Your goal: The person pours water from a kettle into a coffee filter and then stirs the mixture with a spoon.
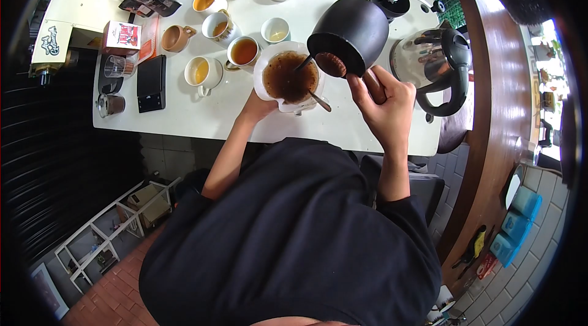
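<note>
My right hand (387,98) is closed around the handle of a black gooseneck kettle (352,29), tilted so its thin spout reaches over a white coffee dripper (260,81). Dark, foamy coffee slurry (288,78) fills the dripper, which seems lined with a paper filter. A metal spoon (321,103) leans out over its near rim. Against the dripper's lower left side my left hand (260,107) is closed, its fingers mostly hidden under the rim. Just left of the dripper stands a cup of amber liquid (244,51).
Several cups, one a white cup (204,73), stand left and behind on the white table (318,127). A black scale (151,83) and a small glass (111,105) lie at the left. A glass kettle (432,62) stands at the right, a black grinder-like container (389,0) behind.
</note>
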The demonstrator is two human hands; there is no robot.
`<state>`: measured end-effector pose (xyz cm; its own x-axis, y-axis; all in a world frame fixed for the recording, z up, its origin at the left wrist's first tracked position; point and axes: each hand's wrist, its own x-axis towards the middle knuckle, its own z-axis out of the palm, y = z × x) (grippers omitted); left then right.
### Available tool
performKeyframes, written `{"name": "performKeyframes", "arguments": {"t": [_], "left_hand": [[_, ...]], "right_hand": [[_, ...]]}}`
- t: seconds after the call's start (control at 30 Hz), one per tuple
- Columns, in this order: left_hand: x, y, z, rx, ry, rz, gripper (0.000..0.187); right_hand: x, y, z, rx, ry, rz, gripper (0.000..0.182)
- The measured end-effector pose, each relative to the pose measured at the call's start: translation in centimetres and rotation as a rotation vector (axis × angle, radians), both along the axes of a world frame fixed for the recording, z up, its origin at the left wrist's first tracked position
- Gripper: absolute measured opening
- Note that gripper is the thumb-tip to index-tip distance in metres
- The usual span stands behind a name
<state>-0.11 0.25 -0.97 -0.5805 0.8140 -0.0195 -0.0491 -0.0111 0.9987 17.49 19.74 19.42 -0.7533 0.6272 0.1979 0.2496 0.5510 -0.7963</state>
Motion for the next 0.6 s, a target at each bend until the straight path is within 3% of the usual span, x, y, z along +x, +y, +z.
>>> {"name": "performKeyframes", "arguments": {"t": [0.6], "left_hand": [[0.6, 1.3, 2.9, 0.037, 0.033, -0.001, 0.062]], "right_hand": [[0.0, 0.1, -0.3, 0.030, 0.014, 0.039, 0.038]]}}
